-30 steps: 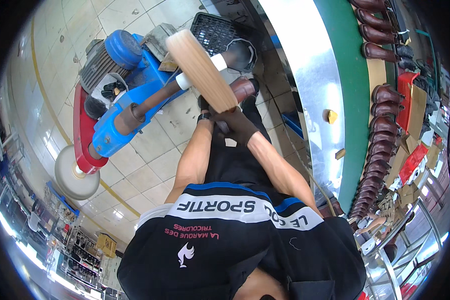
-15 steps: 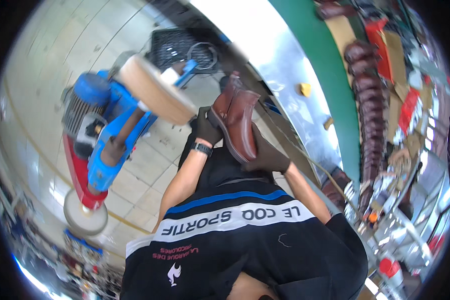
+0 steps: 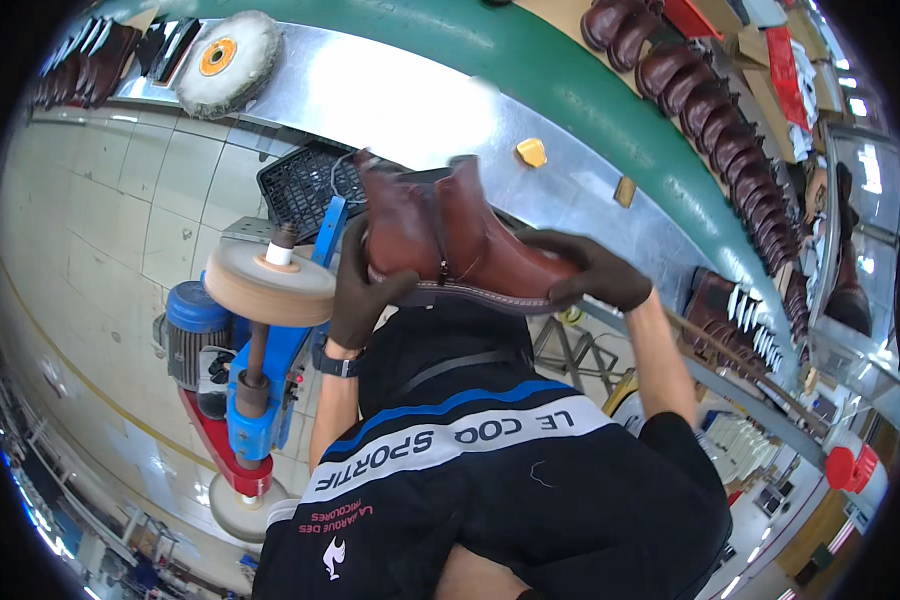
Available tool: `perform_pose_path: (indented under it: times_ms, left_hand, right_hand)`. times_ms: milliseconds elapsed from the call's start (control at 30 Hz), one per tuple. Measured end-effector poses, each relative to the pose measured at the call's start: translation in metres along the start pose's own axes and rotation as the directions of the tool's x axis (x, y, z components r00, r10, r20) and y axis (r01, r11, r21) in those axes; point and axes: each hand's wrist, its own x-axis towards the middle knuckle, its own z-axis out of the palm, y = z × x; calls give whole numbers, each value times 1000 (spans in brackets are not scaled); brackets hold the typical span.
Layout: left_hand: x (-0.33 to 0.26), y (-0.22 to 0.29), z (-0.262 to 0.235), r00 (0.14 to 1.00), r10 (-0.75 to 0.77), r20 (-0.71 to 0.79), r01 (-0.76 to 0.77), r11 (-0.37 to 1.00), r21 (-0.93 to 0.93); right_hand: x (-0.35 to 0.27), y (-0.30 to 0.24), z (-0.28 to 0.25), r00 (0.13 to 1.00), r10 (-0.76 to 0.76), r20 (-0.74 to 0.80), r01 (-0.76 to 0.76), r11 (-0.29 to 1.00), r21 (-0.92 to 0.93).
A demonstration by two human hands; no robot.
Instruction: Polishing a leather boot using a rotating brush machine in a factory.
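Brown leather ankle boot (image 3: pixel 460 240) raised sideways at chest height, between 2 dark-gloved hands. Left hand (image 3: pixel 362 290) clamped round heel, fingers curled. Right hand (image 3: pixel 595 272) closed over toe. Tan buffing wheel (image 3: pixel 268 284) on blue machine (image 3: pixel 260 400) just left of boot, apart.

Brown boot (image 3: pixel 460 240) w/ dark sole, dark-brown gloves, blue/red buffing machine (image 3: pixel 255 390), tan wheel (image 3: pixel 268 287).
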Motion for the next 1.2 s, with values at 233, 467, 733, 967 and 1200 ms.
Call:
perform_pose_path:
  times_ms: [233,467,733,967,1200]
  left_hand:
    - [-47,-6,-5,992,-108,63,102,990,93]
    - [-92,-33,20,978,148,150,-200,877,438]
    - [-85,-67,-18,950,-280,-140,89,672,-735]
    - [-71,-91,3,950,-307,57,188,417,-889]
    - [-74,-136,-16,908,-409,96,117,27,-993]
  right_hand:
    - [49,17,18,823,-490,-287,567,699,436]
    - [111,56,83,909,-332,-251,416,709,570]
    - [68,43,118,921,-215,325,-231,370,900]
    - [50,68,116,994,73,76,-99,898,428]
    - [7,65,83,937,-253,240,255,967,26]
